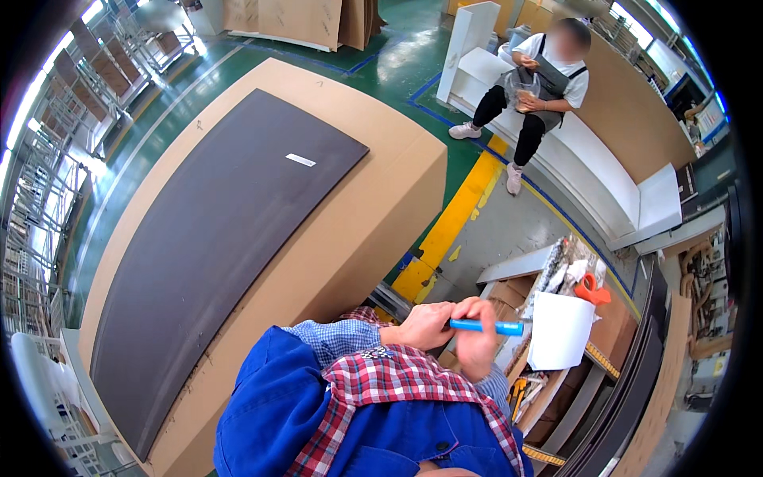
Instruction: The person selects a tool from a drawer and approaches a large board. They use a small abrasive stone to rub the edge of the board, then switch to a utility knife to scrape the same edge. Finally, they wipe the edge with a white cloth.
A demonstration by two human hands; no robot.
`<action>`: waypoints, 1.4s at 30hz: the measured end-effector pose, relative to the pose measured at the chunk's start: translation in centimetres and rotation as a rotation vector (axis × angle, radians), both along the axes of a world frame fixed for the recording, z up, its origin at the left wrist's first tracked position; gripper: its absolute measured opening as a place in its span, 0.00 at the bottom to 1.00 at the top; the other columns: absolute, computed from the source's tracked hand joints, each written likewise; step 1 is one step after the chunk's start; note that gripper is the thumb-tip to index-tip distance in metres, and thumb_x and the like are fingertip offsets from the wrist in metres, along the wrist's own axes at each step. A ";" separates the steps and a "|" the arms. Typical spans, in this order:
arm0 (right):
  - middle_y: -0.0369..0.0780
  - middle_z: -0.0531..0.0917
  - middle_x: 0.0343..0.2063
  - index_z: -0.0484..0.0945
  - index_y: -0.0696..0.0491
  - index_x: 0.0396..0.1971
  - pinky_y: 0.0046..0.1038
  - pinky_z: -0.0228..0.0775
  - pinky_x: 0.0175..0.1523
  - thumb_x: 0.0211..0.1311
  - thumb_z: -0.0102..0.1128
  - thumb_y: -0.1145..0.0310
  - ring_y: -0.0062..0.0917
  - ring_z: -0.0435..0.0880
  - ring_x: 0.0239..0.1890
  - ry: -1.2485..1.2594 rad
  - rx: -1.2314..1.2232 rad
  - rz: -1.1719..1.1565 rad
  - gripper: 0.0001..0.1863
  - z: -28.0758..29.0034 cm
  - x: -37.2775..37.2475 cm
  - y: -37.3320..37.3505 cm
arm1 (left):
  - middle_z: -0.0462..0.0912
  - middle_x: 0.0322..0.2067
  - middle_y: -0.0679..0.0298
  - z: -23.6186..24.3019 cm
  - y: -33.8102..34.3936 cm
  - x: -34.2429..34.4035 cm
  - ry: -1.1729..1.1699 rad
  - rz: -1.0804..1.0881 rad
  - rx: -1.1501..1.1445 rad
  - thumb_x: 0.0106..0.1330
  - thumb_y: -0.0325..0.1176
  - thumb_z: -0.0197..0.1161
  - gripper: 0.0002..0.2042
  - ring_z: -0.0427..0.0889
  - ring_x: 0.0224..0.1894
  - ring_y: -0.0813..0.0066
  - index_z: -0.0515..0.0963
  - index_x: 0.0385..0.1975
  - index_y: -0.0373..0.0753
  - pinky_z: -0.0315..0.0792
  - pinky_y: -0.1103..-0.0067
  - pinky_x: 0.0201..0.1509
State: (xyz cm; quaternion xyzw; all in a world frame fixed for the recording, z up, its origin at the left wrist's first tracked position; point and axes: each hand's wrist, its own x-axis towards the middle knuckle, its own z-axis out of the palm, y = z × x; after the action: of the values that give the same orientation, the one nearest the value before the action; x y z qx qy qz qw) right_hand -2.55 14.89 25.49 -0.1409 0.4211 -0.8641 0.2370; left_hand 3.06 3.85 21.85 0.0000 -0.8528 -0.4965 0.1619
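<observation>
In front of my chest my two hands meet at a thick blue marker (509, 327), held nearly level. My right hand (477, 350) is closed, its fingers wrapped round the marker's middle. The left hand (425, 326) is also closed, its fingers pinched at the marker's left end; that end is partly hidden. Just right of the hands, a white sheet of paper (561, 330) lies on a cluttered shelf unit (616, 318). An orange tape dispenser (591, 290) sits beyond the paper.
A long dark panel (222, 230) with a small white label rests on a big cardboard-covered stack (397, 175) at my left. A person (548, 79) sits on a white bench (596, 159) at the far right. Dark boards (636, 366) stand along the right. Yellow-handled tools (518, 393) lie nearby.
</observation>
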 end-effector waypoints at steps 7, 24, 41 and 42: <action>0.30 0.55 0.08 0.55 0.46 0.12 0.25 0.47 0.20 0.68 0.43 0.65 0.18 0.50 0.12 0.143 -0.211 0.086 0.21 0.5 -3.5 -12.1 | 0.79 0.21 0.48 -1.1 -10.2 -2.1 -0.546 -0.032 0.280 0.52 0.39 0.62 0.12 0.80 0.26 0.49 0.78 0.22 0.34 0.73 0.65 0.30; 0.43 0.78 0.30 0.75 0.56 0.31 0.33 0.64 0.39 0.63 0.41 0.41 0.32 0.73 0.33 -0.557 -0.243 0.085 0.30 -9.5 -14.0 -28.3 | 0.78 0.50 0.52 -14.9 -40.0 -13.4 0.091 0.233 0.023 0.59 0.24 0.62 0.16 0.76 0.54 0.53 0.60 0.16 0.34 0.67 0.66 0.62; 0.42 0.80 0.24 0.71 0.59 0.36 0.16 0.69 0.21 0.58 0.61 0.75 0.16 0.76 0.19 -0.022 0.508 -0.257 0.10 -21.0 -19.2 -37.3 | 0.84 0.31 0.59 -16.5 -47.5 -24.9 0.223 0.702 0.056 0.58 0.21 0.62 0.12 0.80 0.27 0.70 0.67 0.17 0.33 0.72 0.79 0.29; 0.41 0.80 0.23 0.71 0.58 0.35 0.16 0.68 0.21 0.58 0.61 0.75 0.16 0.76 0.19 -0.028 0.497 -0.270 0.09 -21.3 -19.1 -37.5 | 0.83 0.31 0.59 -16.6 -47.8 -24.6 0.201 0.741 0.041 0.58 0.21 0.62 0.11 0.80 0.26 0.71 0.67 0.17 0.33 0.71 0.80 0.28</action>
State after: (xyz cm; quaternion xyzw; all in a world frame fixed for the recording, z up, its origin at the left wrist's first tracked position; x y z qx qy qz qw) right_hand -21.66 -22.59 4.22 -0.0094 0.6317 -0.7600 0.1529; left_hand -21.53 -43.99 5.22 0.2629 -0.7649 -0.4186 0.4130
